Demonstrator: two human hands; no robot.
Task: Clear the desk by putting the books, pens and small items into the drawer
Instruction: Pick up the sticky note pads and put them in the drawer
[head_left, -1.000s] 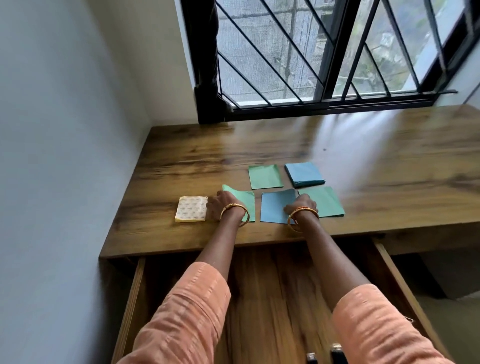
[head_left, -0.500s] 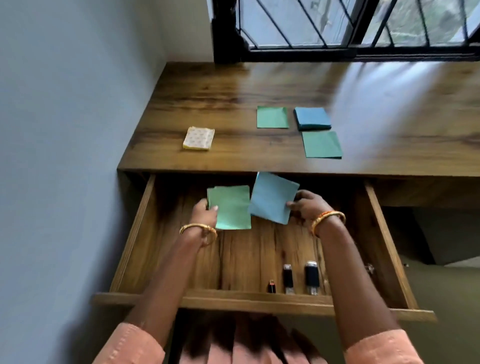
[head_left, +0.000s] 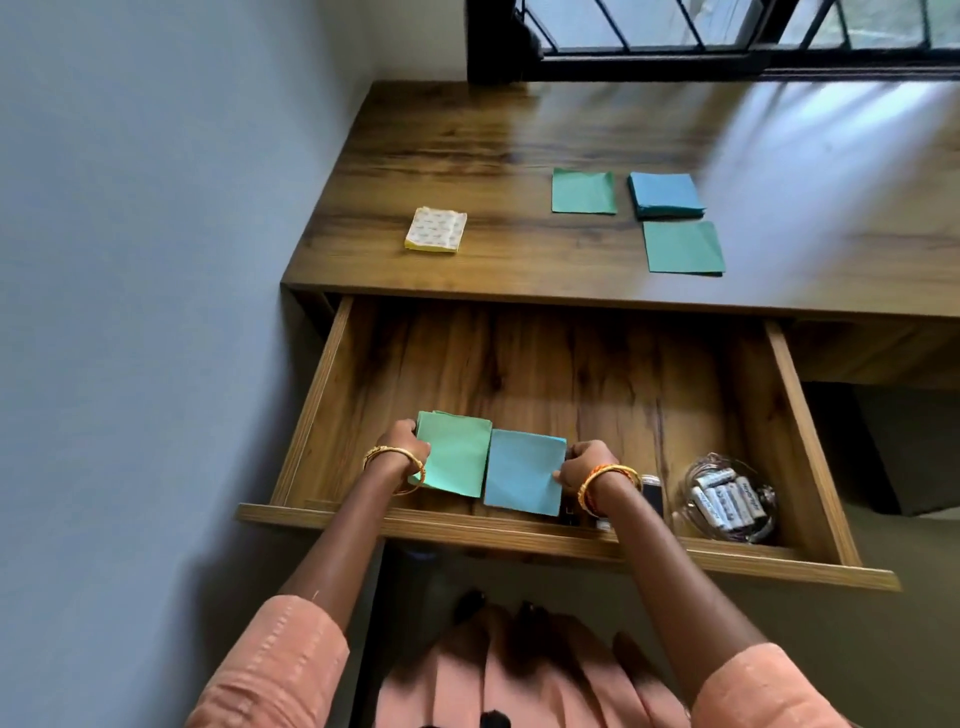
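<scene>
Hands apart: our left hand (head_left: 402, 448) grips the green pad (head_left: 456, 453), our right (head_left: 587, 464) the blue pad (head_left: 523, 479), near the drawer's (head_left: 810, 447) front edge.
</scene>
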